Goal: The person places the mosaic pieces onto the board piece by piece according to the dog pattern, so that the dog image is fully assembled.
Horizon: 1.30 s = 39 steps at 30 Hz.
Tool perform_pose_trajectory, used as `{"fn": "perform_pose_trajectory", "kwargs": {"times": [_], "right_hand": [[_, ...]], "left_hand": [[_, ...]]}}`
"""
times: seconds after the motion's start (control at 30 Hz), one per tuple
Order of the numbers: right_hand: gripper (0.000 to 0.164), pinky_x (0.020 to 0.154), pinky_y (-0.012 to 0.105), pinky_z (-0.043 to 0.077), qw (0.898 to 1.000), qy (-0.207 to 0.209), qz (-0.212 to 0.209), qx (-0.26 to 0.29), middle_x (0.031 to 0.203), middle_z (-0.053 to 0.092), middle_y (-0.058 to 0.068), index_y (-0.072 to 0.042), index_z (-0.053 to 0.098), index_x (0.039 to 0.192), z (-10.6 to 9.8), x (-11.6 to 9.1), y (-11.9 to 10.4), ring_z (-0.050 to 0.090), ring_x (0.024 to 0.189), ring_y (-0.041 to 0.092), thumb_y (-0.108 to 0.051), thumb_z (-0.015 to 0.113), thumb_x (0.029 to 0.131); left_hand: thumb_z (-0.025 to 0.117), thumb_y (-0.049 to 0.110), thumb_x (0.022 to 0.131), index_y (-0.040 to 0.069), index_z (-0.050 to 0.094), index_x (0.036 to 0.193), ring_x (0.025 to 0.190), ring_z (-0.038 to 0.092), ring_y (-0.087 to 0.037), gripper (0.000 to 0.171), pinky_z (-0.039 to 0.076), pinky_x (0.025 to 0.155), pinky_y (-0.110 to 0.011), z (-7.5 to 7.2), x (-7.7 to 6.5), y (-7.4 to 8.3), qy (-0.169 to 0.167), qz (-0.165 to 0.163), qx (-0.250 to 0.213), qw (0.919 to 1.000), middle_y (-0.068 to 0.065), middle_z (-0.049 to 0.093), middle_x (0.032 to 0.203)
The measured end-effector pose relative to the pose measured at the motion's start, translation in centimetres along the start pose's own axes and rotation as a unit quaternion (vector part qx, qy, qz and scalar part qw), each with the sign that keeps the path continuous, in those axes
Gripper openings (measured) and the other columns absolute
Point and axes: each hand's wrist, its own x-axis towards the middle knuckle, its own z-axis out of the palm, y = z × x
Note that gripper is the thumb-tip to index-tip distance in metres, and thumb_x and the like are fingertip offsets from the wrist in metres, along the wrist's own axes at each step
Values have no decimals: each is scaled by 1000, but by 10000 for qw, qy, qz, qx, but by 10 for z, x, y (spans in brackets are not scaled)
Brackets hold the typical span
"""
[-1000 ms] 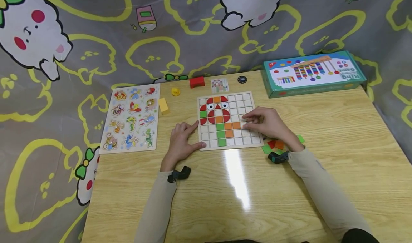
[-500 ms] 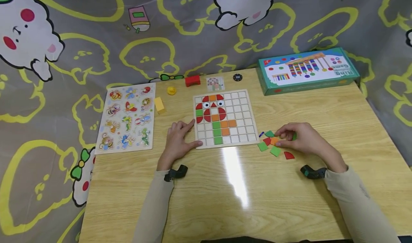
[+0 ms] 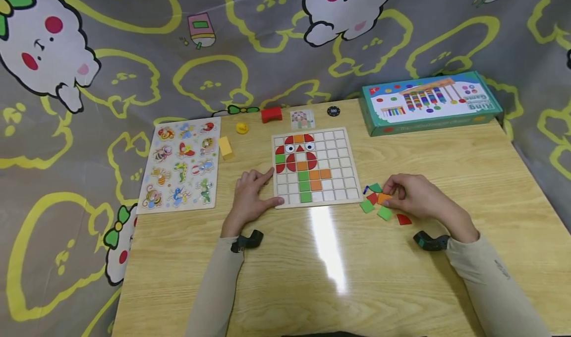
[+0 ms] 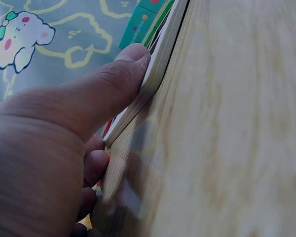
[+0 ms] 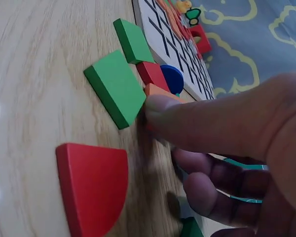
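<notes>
The wooden grid board (image 3: 341, 168) lies flat, with red, orange and green tiles and two eye tiles set in its squares. My left hand (image 3: 251, 198) rests at its lower left corner. The thumb (image 4: 106, 81) presses on the rim, while the index finger touches the left edge. Right of the board, my right hand (image 3: 415, 196) pinches an orange tile (image 5: 163, 93) in the loose pile; part of that tile is hidden by the thumb. Around it lie green tiles (image 5: 116, 86), a red tile (image 5: 152, 74), a blue piece (image 5: 172, 79) and a red quarter-round tile (image 5: 96, 185).
A picture puzzle board (image 3: 178, 166) lies at the left. Along the back are a yellow block (image 3: 225, 147), a small yellow duck (image 3: 242, 128), a red block (image 3: 271, 114), a pattern card (image 3: 302, 119) and a black chip (image 3: 333, 111). A green game box (image 3: 430, 104) stands back right.
My right hand has moved from the board's right side, back to the loose tiles, where its thumb has reached the orange tile. The left hand stays on the board's corner.
</notes>
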Motion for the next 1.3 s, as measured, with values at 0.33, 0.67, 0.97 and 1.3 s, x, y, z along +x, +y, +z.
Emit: {"fn": "perform_pose_trajectory", "kwargs": {"times": [0.33,0.67,0.97,1.3], "right_hand": [[21,65,24,43,9922,862,-514,739,81,60,-2,-12,63,111,-2,4,9,55,71,11,-14,71,92],[28,64,22,49,9756,1383,-287,1681,85,68,0,-14,69,105,14,47,-18,63,73,14,-18,83,81],[32,62,23,45,9793,1034,-707,1591,82,64,0,-11,69,103,31,79,-48,57,71,16,-25,85,78],[34,61,27,40,9867,698,-931,1137,80,63,0,-14,72,98,40,93,-59,51,68,16,-30,89,72]], "left_hand": [[77,61,75,25,44,150,91,34,-19,90,24,81,-34,1,0,0,22,-10,-8,10000,2,48,106],[77,62,75,27,44,150,91,34,-18,89,24,82,-34,3,0,-2,64,32,-34,10000,2,47,105],[78,60,75,25,44,150,91,33,-19,89,24,81,-34,3,0,1,101,20,-53,9999,1,47,104],[77,62,74,27,43,151,91,33,-18,90,24,81,-34,3,1,-2,67,-21,-44,10000,3,46,105]]}}
